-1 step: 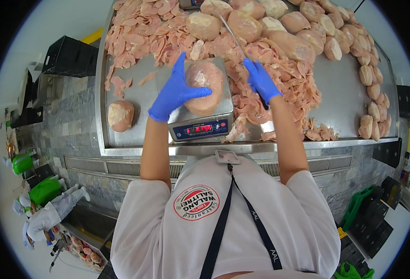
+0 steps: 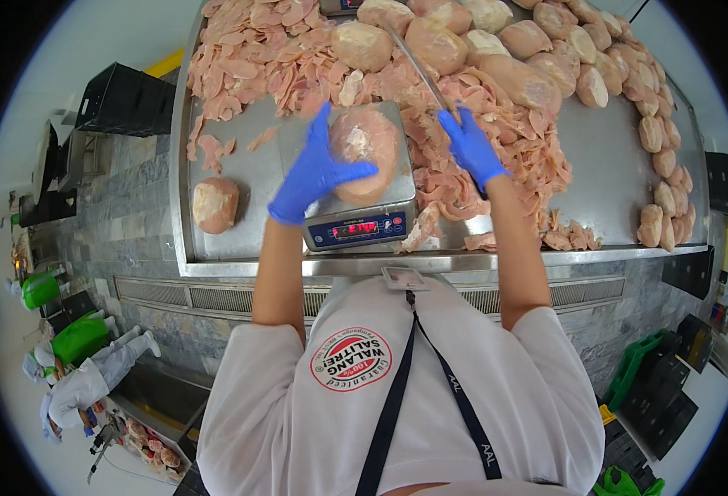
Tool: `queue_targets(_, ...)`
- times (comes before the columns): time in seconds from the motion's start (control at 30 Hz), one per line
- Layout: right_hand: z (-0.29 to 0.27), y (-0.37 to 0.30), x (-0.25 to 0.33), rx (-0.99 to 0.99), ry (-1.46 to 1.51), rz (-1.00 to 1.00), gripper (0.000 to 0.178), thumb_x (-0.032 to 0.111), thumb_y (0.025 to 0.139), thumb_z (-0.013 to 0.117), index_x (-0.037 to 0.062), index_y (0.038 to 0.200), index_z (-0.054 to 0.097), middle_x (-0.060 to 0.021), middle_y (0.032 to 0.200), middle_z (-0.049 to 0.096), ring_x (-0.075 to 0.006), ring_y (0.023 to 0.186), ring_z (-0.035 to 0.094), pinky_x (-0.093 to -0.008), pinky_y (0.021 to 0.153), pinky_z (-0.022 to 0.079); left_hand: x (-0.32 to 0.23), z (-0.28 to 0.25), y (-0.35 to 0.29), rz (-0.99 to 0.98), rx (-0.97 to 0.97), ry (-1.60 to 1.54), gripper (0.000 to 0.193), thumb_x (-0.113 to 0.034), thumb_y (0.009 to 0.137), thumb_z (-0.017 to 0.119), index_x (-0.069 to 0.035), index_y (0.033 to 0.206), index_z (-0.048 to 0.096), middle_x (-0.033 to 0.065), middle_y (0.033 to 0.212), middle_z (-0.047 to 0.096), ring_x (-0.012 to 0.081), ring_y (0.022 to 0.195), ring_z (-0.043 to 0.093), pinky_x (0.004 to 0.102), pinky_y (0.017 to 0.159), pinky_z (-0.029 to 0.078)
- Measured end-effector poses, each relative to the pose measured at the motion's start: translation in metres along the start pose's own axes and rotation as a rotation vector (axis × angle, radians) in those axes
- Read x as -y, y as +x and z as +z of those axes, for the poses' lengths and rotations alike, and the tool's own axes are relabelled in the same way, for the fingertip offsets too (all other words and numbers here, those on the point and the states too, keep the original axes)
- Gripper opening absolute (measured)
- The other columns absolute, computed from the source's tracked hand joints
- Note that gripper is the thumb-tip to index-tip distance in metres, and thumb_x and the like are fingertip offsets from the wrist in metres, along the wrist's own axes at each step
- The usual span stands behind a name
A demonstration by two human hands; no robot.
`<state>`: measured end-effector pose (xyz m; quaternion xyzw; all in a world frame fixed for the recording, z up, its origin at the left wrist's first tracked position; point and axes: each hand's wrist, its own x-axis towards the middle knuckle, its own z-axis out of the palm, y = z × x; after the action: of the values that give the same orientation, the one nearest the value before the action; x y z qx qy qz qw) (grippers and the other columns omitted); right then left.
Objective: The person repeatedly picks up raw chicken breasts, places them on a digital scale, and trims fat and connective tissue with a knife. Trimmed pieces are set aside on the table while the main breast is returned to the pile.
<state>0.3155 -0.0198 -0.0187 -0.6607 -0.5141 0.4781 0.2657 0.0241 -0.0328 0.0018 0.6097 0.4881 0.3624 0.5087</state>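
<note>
A rounded pink ham [image 2: 365, 145] with a pale patch sits on the digital scale [image 2: 356, 231], whose red display is lit. My left hand [image 2: 315, 172], in a blue glove, is spread open at the ham's left side, and its thumb overlaps the ham's near edge. In my gloved right hand [image 2: 471, 146] is a long knife [image 2: 420, 69]. Its blade points away and to the left, while part of the dark handle shows below the palm. Beneath that hand lies a heap of thin meat trimmings [image 2: 529, 153]. Another ham [image 2: 215, 206] rests left of the scale.
More trimmings [image 2: 248, 50] spread over the far left of the steel table [image 2: 595, 157]. Several whole hams [image 2: 537, 70] crowd the far side, and smaller ones line the right edge. Black crates [image 2: 126, 101] stand off to the left. People [image 2: 79, 393] work at the lower left.
My right hand has shifted slightly right and nearer, with the knife in it. My left hand has moved a little nearer beside the ham. The scale has shifted very slightly right.
</note>
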Motion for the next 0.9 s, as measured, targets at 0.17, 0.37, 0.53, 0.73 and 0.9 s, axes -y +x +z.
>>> queue_targets(0.17,-0.018,-0.079,0.021,0.100,-0.435,-0.217,0.084,0.056,0.096,0.052,0.0110,0.156,0.016,-0.0246,0.088,0.068,-0.0378,0.078,0.068,-0.0472,0.071,0.051,0.007,0.042,-0.043,-0.030,-0.316,0.003,0.108,-0.027,0.067,0.091,0.006,0.148,0.027,0.0211,0.144,0.043,0.0293,0.134,0.044,0.0383,0.111,0.038)
queue_targets(0.37,-0.019,-0.118,0.077,0.283,-0.770,-0.240,0.083,0.057,0.096,0.051,0.0161,0.157,0.012,-0.0207,0.089,0.070,-0.0411,0.082,0.068,-0.0496,0.073,0.053,0.005,0.035,-0.034,0.015,-0.235,-0.064,0.099,-0.030,0.068,0.090,0.006,0.142,0.037,0.0193,0.135,0.052,0.0272,0.125,0.052,0.0369,0.105,0.043)
queue_targets(0.53,0.004,-0.071,0.079,0.264,-0.741,-0.395,0.079,0.057,0.095,0.053,0.0206,0.156,0.019,-0.0238,0.104,0.069,-0.0428,0.094,0.067,-0.0486,0.083,0.052,0.001,0.037,-0.029,0.060,-0.176,-0.159,0.089,-0.029,0.070,0.089,0.001,0.140,0.043,0.0154,0.130,0.057,0.0251,0.122,0.054,0.0367,0.102,0.044)
queue_targets(0.73,0.028,-0.032,0.071,0.261,-0.536,-0.442,0.074,0.054,0.096,0.052,0.0210,0.156,0.023,-0.0261,0.118,0.065,-0.0444,0.103,0.064,-0.0491,0.090,0.050,0.013,0.029,-0.021,0.077,-0.156,-0.273,0.090,-0.023,0.071,0.087,0.002,0.143,0.040,0.0160,0.136,0.053,0.0241,0.127,0.051,0.0360,0.106,0.041)
queue_targets(0.9,0.013,-0.031,0.018,0.248,-0.307,-0.592,0.071,0.048,0.098,0.053,0.0194,0.157,0.025,-0.0177,0.117,0.065,-0.0293,0.087,0.065,-0.0403,0.080,0.051,0.008,0.013,-0.020,-0.052,-0.012,-0.376,0.091,-0.016,0.072,0.084,0.002,0.147,0.035,0.0165,0.141,0.049,0.0240,0.130,0.048,0.0357,0.109,0.039)
